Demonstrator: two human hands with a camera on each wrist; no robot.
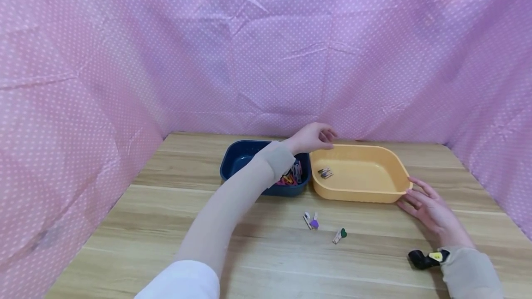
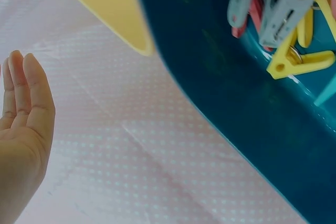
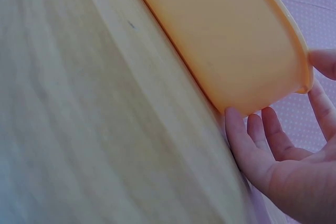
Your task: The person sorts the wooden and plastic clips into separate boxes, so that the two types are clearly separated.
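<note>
My left hand (image 1: 312, 137) hovers above the far rims where the two basins meet. Its fingers are loosely extended, and nothing shows in it. Beneath the left forearm is the dark blue basin (image 1: 234, 160), holding several coloured clothespins (image 2: 294, 59). My right hand (image 1: 430, 211) touches the outside of the yellow basin (image 1: 361, 196) at its near right corner; in the right wrist view its fingertips (image 3: 231, 114) rest against the wall and rim. A few small clothespins (image 1: 325, 173) lie inside the yellow basin, toward its left end.
On the wooden table (image 1: 291, 266), before the basins, lie a wooden clothespin with a purple heart (image 1: 314, 224), another clothespin (image 1: 307, 220) beside it, and one with a green heart (image 1: 342, 233). A black object (image 1: 421, 260) sits near the right wrist. Pink dotted cloth (image 1: 266, 59) surrounds the table.
</note>
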